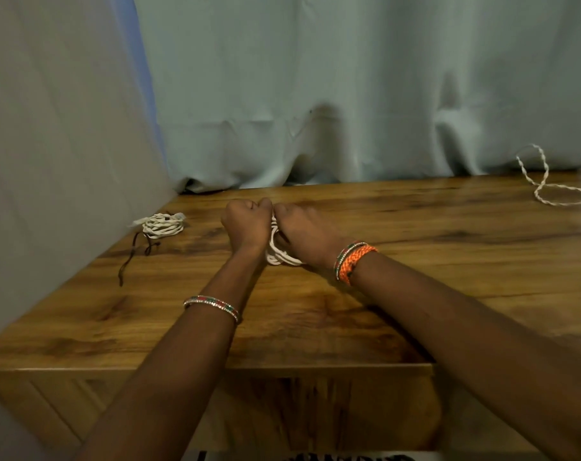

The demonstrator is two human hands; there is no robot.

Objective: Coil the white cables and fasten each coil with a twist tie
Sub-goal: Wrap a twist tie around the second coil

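Observation:
Both hands meet over the middle of the wooden table (415, 261). My left hand (246, 224) and my right hand (302, 231) have their fingers curled round a coil of white cable (277, 252), whose loops hang out below the knuckles. What the fingertips pinch is hidden behind the hands. A second white cable coil (162, 225) lies at the far left of the table, with a dark twist tie (129, 257) trailing from it toward the front. A loose white cable (548, 184) lies uncoiled at the far right.
A pale curtain (349, 94) hangs behind the table and a cloth-covered wall (49, 161) closes the left side. The table's front edge (216, 369) runs just under my forearms.

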